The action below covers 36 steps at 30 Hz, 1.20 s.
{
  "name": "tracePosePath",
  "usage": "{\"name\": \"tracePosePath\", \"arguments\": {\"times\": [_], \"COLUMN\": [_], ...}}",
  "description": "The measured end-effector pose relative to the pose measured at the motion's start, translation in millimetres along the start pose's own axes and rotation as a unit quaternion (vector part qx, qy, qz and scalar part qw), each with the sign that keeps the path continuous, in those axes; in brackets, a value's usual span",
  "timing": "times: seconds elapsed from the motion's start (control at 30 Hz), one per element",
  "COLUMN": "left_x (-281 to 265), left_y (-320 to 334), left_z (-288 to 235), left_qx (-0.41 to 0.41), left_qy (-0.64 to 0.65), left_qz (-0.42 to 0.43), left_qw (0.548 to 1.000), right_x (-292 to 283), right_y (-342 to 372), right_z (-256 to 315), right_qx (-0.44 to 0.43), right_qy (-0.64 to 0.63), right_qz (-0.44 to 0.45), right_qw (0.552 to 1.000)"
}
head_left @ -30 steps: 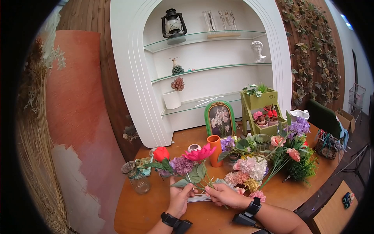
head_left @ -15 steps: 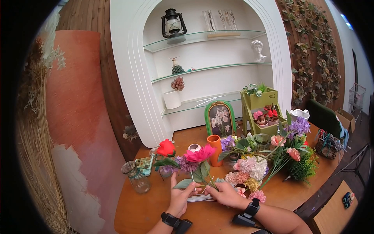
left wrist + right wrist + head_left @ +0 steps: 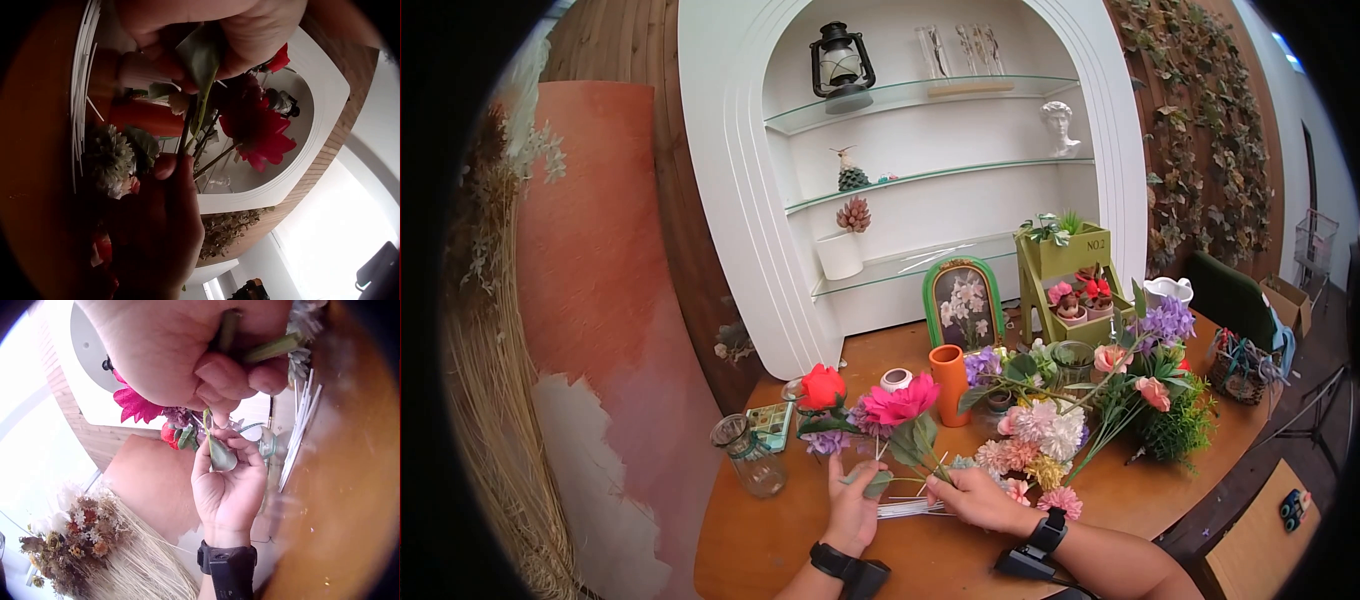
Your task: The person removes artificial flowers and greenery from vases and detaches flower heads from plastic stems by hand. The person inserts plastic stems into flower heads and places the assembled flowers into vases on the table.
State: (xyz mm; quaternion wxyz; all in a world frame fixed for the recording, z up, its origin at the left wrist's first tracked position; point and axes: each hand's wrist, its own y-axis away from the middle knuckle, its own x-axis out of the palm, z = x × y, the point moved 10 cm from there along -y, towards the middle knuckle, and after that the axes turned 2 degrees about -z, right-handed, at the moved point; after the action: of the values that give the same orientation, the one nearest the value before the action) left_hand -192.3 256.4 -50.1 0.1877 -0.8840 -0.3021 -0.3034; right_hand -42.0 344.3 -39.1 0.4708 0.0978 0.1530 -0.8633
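Observation:
In the head view my right hand grips the green stem of a magenta flower. Cut stem ends stick out of its fist in the right wrist view. My left hand, just left of it, pinches thin stems below a red rose and purple blossoms; its fingers partly hide them. A broad green leaf hangs over the left palm. Both hands are close together above a bundle of white sticks on the table.
Glass jar and green box stand left; an orange vase stands behind the flowers. Pale artificial flowers and greenery lie right. Behind are a green picture frame and planter stand.
The magenta bloom has turned its face more toward the head camera and shifted slightly left. The rose rose, then dipped a little. The left fingers have shifted on the stems; the right hand stays put.

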Motion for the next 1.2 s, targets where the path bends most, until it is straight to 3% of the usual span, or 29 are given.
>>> {"name": "tracePosePath", "arguments": {"times": [0.33, 0.4, 0.5, 0.63, 0.7, 0.8, 0.83, 0.9, 1.2], "left_x": [-10.2, -8.8, -3.9, 0.3, 4.9, 9.9, 10.6, 18.6, 12.9], "left_y": [2.0, -4.0, -0.6, -1.2, 1.3, 4.2, 5.2, 6.3, 3.5], "left_z": [-7.4, 3.1, 7.1, 12.0, 16.7, 19.2, 19.1, 13.3, 6.3], "left_qx": [0.014, -0.022, -0.031, -0.042, -0.092, -0.108, -0.108, -0.062, -0.001], "left_qy": [-0.075, -0.122, -0.142, -0.137, -0.040, -0.081, -0.081, -0.213, -0.282], "left_qz": [-0.087, -0.031, -0.012, 0.005, 0.003, 0.021, 0.020, 0.060, 0.036], "left_qw": [0.993, 0.992, 0.989, 0.990, 0.995, 0.991, 0.991, 0.973, 0.959], "right_x": [-4.6, -6.7, -12.5, -14.0, -12.7, -9.9, -9.4, -8.3, -9.8], "right_y": [0.7, 1.9, 2.6, 0.8, -0.6, 0.1, 1.3, 1.9, 3.5], "right_z": [0.9, 2.6, 8.6, 8.9, 9.7, 13.0, 15.7, 16.4, 8.9], "right_qx": [-0.002, -0.001, -0.021, -0.030, -0.044, -0.058, -0.054, -0.050, -0.014], "right_qy": [-0.031, -0.046, -0.035, 0.000, 0.031, 0.057, 0.058, 0.059, -0.026], "right_qz": [-0.024, -0.035, -0.059, -0.057, -0.052, -0.045, -0.038, -0.032, -0.046], "right_qw": [0.999, 0.998, 0.997, 0.998, 0.997, 0.996, 0.996, 0.997, 0.998]}}
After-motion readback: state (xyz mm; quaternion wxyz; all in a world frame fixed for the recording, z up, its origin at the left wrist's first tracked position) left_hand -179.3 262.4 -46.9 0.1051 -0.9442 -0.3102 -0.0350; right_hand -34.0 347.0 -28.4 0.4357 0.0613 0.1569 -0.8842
